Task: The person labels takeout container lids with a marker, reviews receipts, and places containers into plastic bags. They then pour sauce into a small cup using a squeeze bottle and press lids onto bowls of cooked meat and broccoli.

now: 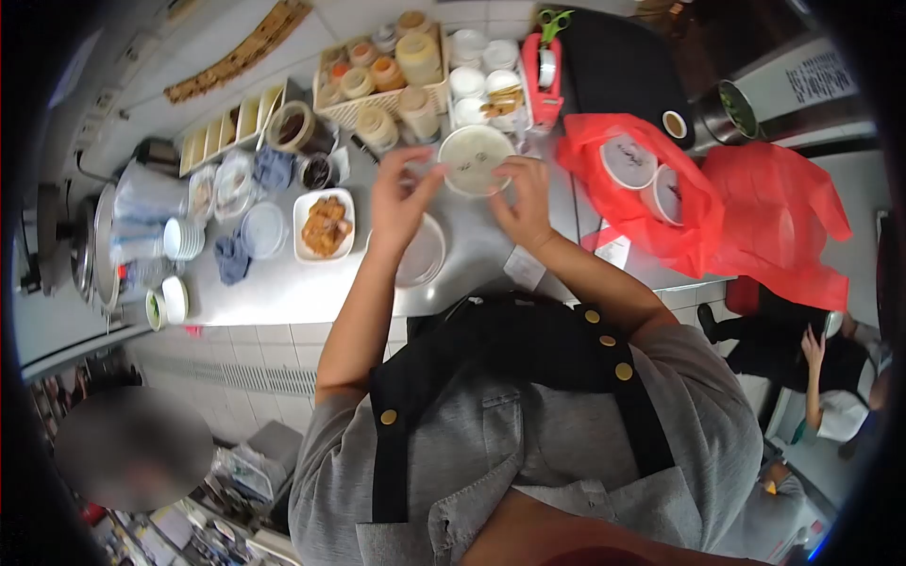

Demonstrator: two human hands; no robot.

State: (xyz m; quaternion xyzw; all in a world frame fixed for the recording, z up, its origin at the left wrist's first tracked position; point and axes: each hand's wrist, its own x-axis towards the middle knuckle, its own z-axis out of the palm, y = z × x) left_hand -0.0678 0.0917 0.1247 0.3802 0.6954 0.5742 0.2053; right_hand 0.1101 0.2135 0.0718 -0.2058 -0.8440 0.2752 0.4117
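Above the steel counter [311, 283], between the red plastic bag [694, 226] with its tubs and the white square tray [324, 226] of fried food, a round lid [475, 160] with dark marks is held up near the basket of jars [382, 85]. Its edge is pinched by the right hand [525, 200]; the left hand [401, 200] is curved by the opposite edge, its blurred grip impossible to tell.

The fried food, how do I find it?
Start at the shiny metal counter, then look left of the person's left hand. The golden-brown fried food is in a white, square dish. The see-through container beside it is round instead.
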